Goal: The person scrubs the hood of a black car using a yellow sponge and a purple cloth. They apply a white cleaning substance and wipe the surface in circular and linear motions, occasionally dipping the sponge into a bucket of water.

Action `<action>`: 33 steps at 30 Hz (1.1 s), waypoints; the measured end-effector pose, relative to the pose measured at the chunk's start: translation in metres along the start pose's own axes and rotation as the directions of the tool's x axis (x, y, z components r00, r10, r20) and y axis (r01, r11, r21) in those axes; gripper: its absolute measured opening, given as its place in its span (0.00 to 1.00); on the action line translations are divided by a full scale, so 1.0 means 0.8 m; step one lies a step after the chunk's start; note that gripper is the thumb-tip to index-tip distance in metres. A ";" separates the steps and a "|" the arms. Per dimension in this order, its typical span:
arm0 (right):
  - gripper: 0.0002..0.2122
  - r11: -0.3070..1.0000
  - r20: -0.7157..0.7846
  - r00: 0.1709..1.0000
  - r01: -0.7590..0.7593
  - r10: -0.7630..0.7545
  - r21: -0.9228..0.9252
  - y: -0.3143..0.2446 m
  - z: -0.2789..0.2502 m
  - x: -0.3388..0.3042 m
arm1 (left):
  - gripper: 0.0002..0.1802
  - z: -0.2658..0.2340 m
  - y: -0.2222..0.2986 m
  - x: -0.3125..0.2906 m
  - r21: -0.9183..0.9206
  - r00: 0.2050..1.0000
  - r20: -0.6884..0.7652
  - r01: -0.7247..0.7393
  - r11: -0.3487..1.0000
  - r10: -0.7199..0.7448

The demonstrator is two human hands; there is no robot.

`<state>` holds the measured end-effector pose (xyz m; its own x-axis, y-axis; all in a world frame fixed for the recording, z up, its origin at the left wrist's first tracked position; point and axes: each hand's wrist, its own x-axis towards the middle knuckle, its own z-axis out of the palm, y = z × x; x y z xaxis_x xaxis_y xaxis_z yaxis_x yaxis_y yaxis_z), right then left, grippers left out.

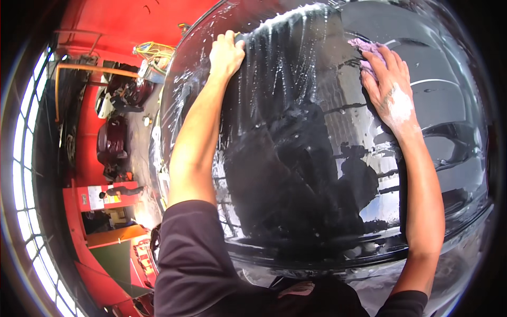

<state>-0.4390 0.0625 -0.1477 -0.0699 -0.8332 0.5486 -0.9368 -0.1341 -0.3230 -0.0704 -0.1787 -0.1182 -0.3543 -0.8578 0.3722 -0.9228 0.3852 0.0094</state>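
My left hand (227,55) is closed near the far left part of a wet, dark, curved car window (274,174). A small greyish edge shows beside its fingers, but I cannot make out what it holds. From there a band of white foam (285,20) stretches to the upper right, with suds dripping down the glass. Farther right, my right hand (391,87) is closed on a crumpled pinkish-purple cloth (369,50), pressed against the glass. White lather covers part of the back of that hand.
Black trim (317,259) borders the near edge of the glass. To the left, a red-walled workshop holds dark red car parts (112,140), a coiled yellow hose or cable (154,54) and an orange post frame (95,67). Another person (124,191) is in the distance.
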 end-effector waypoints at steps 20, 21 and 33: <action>0.21 0.997 -0.020 0.999 -0.037 0.036 -0.062 0.020 -0.001 -0.014 | 0.20 -0.031 0.040 -0.161 -0.160 0.949 -0.066 -0.315 0.936 0.308; 0.21 0.996 -0.022 0.999 -0.042 0.041 -0.079 0.016 0.001 -0.013 | 0.21 -0.036 0.031 -0.199 -0.126 0.925 -0.108 -0.377 0.918 0.365; 0.21 0.998 0.019 0.998 -0.054 0.055 -0.043 0.011 0.000 -0.009 | 0.17 -0.014 0.066 -0.061 -0.206 0.968 -0.037 -0.251 0.946 0.248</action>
<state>-0.4470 0.0672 -0.1545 -0.1146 -0.8491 0.5156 -0.9455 -0.0659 -0.3187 -0.1004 -0.1128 -0.1255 -0.5667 -0.7222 0.3966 -0.7530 0.6493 0.1064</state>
